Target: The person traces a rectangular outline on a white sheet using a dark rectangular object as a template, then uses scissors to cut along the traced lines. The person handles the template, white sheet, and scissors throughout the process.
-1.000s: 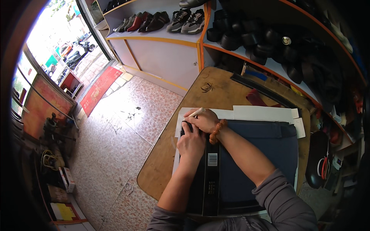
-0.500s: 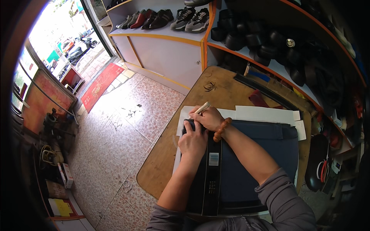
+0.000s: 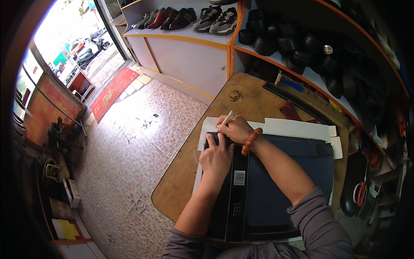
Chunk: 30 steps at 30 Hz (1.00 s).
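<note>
My right hand [image 3: 235,129] is closed around a pale, pen-shaped tool [image 3: 230,116], its lower tip hidden by the fingers. Beneath both hands lies a white sheet [image 3: 284,126] of paper or card. My left hand [image 3: 215,156] presses down with fingers stretched out, on the far end of a long flat black box or strip [image 3: 237,207] that bears a barcode label [image 3: 239,178]. Right of the strip, a flat dark blue panel [image 3: 280,185] with a black lower border rests on the sheet, under my right forearm.
The wooden table [image 3: 181,190] has rounded corners. On it lie a coil of thin dark strands [image 3: 235,95], a dark red piece [image 3: 289,110] and a long black bar [image 3: 295,102]. Shelves with shoes [image 3: 222,21] and black rolls [image 3: 284,43] stand behind. A red mat [image 3: 114,93] lies by the doorway.
The pen-shaped tool and my right hand have shifted very slightly. My left hand keeps its place on the black strip. The whole view has tilted a little.
</note>
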Each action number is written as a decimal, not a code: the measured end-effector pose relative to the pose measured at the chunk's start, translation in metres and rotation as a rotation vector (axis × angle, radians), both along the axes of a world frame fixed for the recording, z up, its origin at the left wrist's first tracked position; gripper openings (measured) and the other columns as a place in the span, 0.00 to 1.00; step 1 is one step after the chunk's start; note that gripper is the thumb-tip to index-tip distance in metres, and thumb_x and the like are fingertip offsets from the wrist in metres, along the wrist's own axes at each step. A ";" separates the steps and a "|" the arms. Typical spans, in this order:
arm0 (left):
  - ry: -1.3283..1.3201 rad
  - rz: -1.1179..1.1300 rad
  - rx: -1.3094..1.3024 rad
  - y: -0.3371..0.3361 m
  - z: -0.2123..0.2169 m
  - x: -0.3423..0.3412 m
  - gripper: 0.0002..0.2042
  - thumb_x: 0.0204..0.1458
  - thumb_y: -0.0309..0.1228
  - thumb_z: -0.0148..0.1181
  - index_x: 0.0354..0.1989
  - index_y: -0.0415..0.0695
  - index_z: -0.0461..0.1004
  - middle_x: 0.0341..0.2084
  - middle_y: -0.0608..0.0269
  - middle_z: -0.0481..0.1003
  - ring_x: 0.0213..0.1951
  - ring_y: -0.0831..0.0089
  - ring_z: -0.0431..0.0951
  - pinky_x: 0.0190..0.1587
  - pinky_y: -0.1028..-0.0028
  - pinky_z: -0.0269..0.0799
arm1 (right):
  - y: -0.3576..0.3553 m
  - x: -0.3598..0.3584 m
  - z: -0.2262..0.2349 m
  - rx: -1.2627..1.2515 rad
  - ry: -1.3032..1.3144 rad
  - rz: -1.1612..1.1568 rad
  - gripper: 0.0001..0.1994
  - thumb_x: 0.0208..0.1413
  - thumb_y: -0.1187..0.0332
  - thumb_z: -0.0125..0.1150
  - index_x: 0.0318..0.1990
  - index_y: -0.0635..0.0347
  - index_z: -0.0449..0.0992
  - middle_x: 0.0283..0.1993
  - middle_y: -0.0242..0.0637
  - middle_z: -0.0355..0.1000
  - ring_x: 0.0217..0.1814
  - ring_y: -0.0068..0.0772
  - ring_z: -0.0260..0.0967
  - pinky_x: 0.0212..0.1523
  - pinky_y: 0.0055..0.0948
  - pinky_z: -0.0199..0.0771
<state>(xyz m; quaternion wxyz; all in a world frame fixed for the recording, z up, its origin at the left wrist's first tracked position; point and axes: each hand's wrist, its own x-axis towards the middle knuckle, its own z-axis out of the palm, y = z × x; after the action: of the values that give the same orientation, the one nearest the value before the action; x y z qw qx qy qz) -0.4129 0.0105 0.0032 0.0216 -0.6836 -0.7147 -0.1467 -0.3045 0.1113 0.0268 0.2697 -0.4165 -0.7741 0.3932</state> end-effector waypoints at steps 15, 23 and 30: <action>-0.017 0.045 -0.054 -0.001 0.009 0.003 0.25 0.54 0.50 0.55 0.59 0.53 0.68 0.54 0.48 0.67 0.28 0.56 0.81 0.28 0.62 0.77 | 0.000 0.005 -0.016 0.115 0.142 -0.055 0.10 0.59 0.66 0.54 0.36 0.65 0.76 0.29 0.42 0.73 0.28 0.35 0.72 0.32 0.32 0.72; 0.026 0.033 -0.085 0.001 0.008 0.002 0.26 0.56 0.50 0.53 0.59 0.51 0.66 0.58 0.45 0.64 0.33 0.50 0.81 0.32 0.58 0.77 | -0.034 0.038 -0.014 0.175 0.191 -0.182 0.09 0.62 0.66 0.51 0.41 0.60 0.73 0.36 0.49 0.74 0.40 0.53 0.74 0.40 0.41 0.73; 0.040 0.006 -0.004 -0.001 0.004 0.004 0.25 0.57 0.50 0.52 0.60 0.52 0.68 0.57 0.44 0.66 0.36 0.46 0.80 0.35 0.56 0.78 | -0.150 0.125 0.006 0.337 -0.312 -0.019 0.21 0.54 0.67 0.63 0.54 0.57 0.67 0.52 0.43 0.66 0.57 0.49 0.66 0.55 0.42 0.72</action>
<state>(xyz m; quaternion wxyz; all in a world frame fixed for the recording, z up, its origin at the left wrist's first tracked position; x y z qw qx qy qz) -0.4087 0.0094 0.0074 0.0347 -0.6843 -0.7164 -0.1315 -0.1800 -0.0391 0.0324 0.2160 -0.4287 -0.8572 0.1865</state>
